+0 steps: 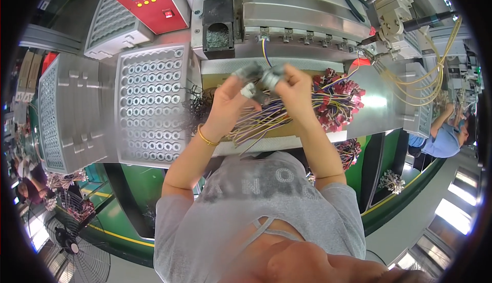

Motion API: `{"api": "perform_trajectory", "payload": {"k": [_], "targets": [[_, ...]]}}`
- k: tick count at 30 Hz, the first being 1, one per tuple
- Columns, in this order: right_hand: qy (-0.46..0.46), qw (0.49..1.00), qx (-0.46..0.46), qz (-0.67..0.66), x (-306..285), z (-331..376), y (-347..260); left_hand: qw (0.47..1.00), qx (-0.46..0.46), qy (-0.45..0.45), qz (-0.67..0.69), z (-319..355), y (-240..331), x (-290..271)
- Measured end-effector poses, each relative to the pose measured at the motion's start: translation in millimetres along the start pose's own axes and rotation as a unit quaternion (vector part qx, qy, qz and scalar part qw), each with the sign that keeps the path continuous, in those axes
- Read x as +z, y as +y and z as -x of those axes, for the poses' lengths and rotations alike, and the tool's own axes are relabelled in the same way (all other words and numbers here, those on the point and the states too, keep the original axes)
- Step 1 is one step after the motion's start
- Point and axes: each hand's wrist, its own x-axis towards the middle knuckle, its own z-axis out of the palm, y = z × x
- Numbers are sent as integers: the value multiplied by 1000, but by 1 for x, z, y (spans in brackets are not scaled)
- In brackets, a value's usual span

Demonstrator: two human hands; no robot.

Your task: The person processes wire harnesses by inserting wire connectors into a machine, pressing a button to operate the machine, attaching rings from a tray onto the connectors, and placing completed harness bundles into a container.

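Observation:
Above a bundle of wires, my two hands meet in the middle of the view, both blurred by motion. Pinched in my left hand point(228, 104) is a small grey metal part point(248, 72), with a whitish piece point(248, 90) near the thumb. My right hand point(298, 92) is closed on another grey, rounded metal part point(273, 76). The two parts are close together; whether they touch I cannot tell. Under my hands lie yellow, purple and white wires point(269, 118), with red connectors point(343, 98) at their right end and dark ends on the left.
On the left a white tray point(119, 129) holds rows of ring-shaped metal parts. A red control box point(148, 1), a black block with a scoop-like hollow point(218, 14) and a metal fixture with small clamps point(302, 16) stand behind. Pliers point(351, 3) lie on top. Another person point(443, 137) sits far right.

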Motion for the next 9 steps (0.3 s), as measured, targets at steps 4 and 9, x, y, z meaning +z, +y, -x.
{"api": "perform_trajectory", "payload": {"k": [4, 9], "targets": [[171, 967, 16, -189, -17, -33, 21, 971, 25, 55, -233, -13, -12, -27], [184, 960, 38, -207, -16, -45, 25, 911, 33, 55, -408, -25, -18, -51]]}}
